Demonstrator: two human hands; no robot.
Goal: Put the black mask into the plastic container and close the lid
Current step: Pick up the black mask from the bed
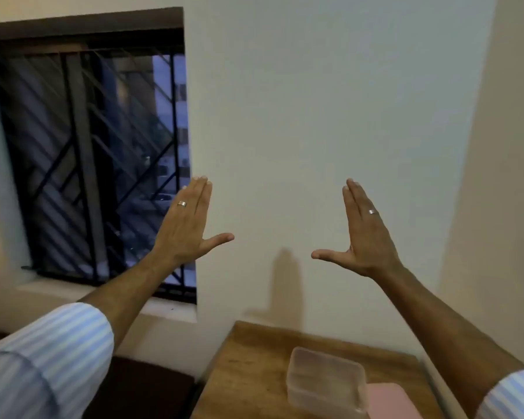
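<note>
A clear plastic container (325,379) stands open on a wooden table (248,376) at the bottom of the head view. A pink lid (389,400) lies flat just to its right. No black mask is in view. My left hand (188,225) and my right hand (363,234) are both raised high in front of the wall, far above the table, palms away, fingers straight together and thumbs stretched toward each other. Neither hand holds anything. Each hand wears a ring.
A barred window (88,158) fills the left wall, with a ledge (164,309) under it. A pale wall (315,116) rises behind the table. Something dark (139,388) lies left of the table, below the window.
</note>
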